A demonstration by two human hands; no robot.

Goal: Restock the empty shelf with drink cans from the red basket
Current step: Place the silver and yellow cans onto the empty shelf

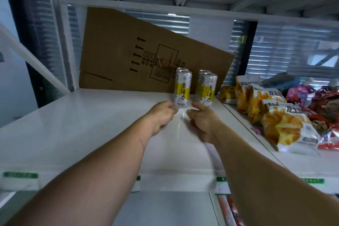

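Now both hands sit at the white metal shelf (91, 115), the left hand (161, 115) loosely curled, empty, at the front-left slim white-and-yellow drink can (182, 91); right hand (201, 117) relaxed, empty. Four cans stand paired; nudge gently, low, keeping rows straight.

Both bare forearms reach forward, converging toward twelve o'clock. The left grip (162, 115) comes in from seven o'clock, knuckles up, fingers curled loosely under with nothing visibly between them. The right grip (202, 119) comes from five o'clock, thumb pointing toward the left grip, index finger extended, other fingers curled. The two stay just apart.
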